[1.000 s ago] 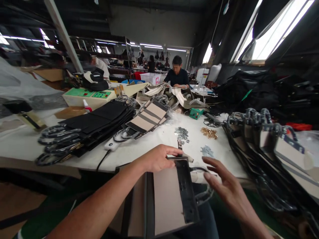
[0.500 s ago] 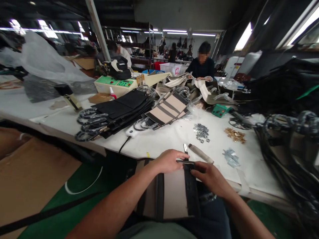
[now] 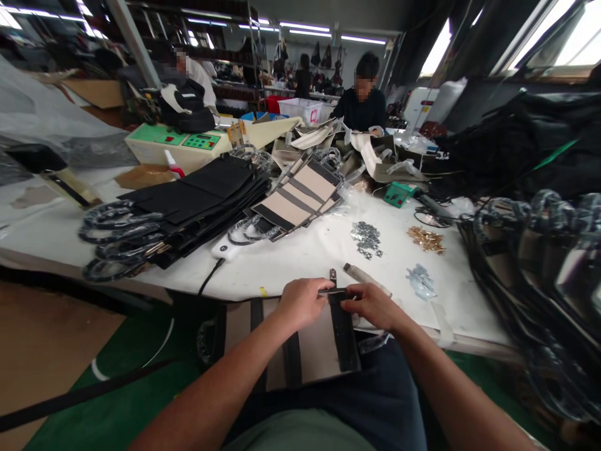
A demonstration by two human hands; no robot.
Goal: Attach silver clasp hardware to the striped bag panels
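A beige bag panel with black stripes [image 3: 314,347] lies across my lap, its top edge against the table's front edge. My left hand [image 3: 303,304] is closed on that upper edge, thumb and fingers pinching near a dark strip. My right hand [image 3: 373,305] pinches the same edge just to the right, beside the black band. Between the hands, a short dark tab with a metal end [image 3: 333,277] sticks up over the table. A flat-ended tool with a pale wrapped handle [image 3: 369,279] lies just beyond my right hand.
Small silvery metal plates [image 3: 366,238], gold-coloured pieces [image 3: 425,239] and a clear plastic scrap [image 3: 421,281] lie on the white table. Stacked black bag pieces [image 3: 201,194] and striped panels [image 3: 300,197] are at left and centre. Bags with wrapped handles [image 3: 521,263] crowd the right. A person [image 3: 361,94] works opposite.
The camera view has turned slightly right and down, so the table things sit further left. Both hands stay at the panel's upper edge; the tab's metal end looks turned.
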